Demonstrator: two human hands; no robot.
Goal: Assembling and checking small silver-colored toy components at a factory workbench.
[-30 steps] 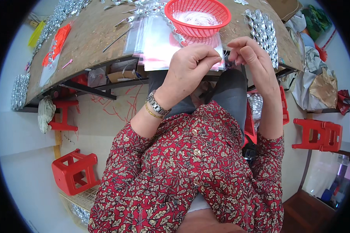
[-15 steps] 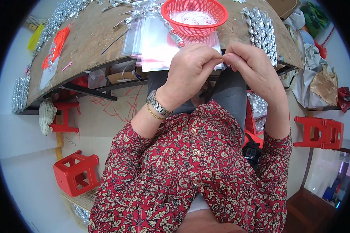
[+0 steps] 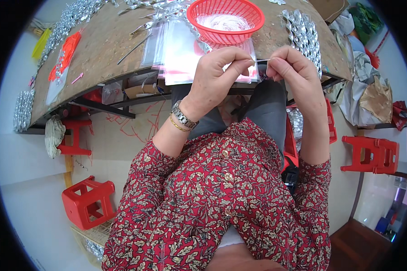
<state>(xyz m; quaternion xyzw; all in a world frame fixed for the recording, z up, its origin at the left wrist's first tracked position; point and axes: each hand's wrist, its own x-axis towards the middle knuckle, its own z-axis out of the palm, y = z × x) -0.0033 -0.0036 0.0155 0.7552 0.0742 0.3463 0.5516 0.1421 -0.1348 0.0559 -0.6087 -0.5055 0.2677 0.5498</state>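
My left hand point(image 3: 220, 74), with a metal watch and a gold bracelet on its wrist, pinches one end of a thin pale thread point(image 3: 262, 59). A small gap away, my right hand point(image 3: 296, 72) pinches the thread's other side, so a short piece stretches between my fingertips. Both hands hover at the table's near edge, in front of a stack of clear plastic bags point(image 3: 176, 58). Behind them, a red plastic basket point(image 3: 201, 22) holds a coil of fine white-pink thread point(image 3: 226, 21). Twisted silver foil strips point(image 3: 301, 34) lie right of the basket.
The brown worktable point(image 3: 108, 40) also bears a thin dark rod point(image 3: 133, 49), an orange bundle point(image 3: 69, 49) and a pink piece point(image 3: 77, 78). More foil strips point(image 3: 25, 108) hang at its left edge. Red stools stand left point(image 3: 89, 202) and right point(image 3: 371, 154). A red crate point(image 3: 331, 122) sits beside my legs.
My hands have moved apart from near touching, the left slightly left and the right slightly right and down. The thread between my fingertips now shows.
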